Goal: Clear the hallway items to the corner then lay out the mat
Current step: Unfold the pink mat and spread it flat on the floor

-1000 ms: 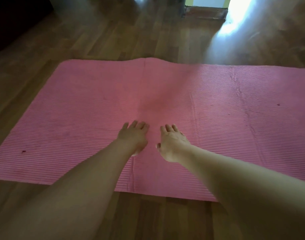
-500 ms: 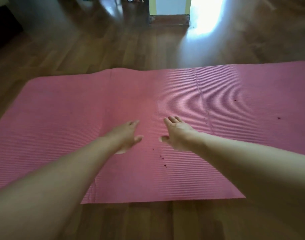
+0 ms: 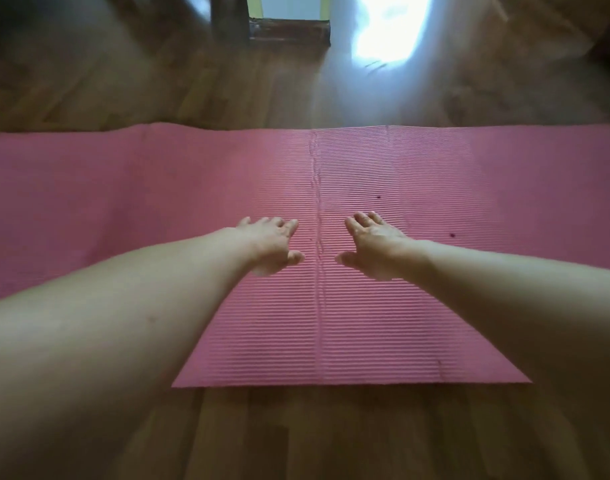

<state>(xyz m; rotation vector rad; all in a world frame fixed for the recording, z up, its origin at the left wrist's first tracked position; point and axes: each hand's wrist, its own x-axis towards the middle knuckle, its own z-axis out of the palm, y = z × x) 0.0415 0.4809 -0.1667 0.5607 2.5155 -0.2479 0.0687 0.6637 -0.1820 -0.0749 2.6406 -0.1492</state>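
A pink ribbed mat [image 3: 331, 323] lies unrolled flat on the wooden floor, running across the whole width of the view. A lengthwise crease runs down its middle between my hands. My left hand [image 3: 270, 245] presses palm-down on the mat just left of that crease, fingers spread. My right hand [image 3: 373, 247] presses flat on the mat just right of the crease, fingers straight. Neither hand holds anything. A few small dark specks dot the mat to the right of my right hand.
The wooden floor [image 3: 296, 438] borders the mat on the near and far sides. A doorway threshold [image 3: 289, 31] sits at the far end, with bright light glare [image 3: 386, 32] on the floor beside it.
The view has shifted right along the mat. Both hands have slid rightward and now sit either side of the crease, farther apart than before.
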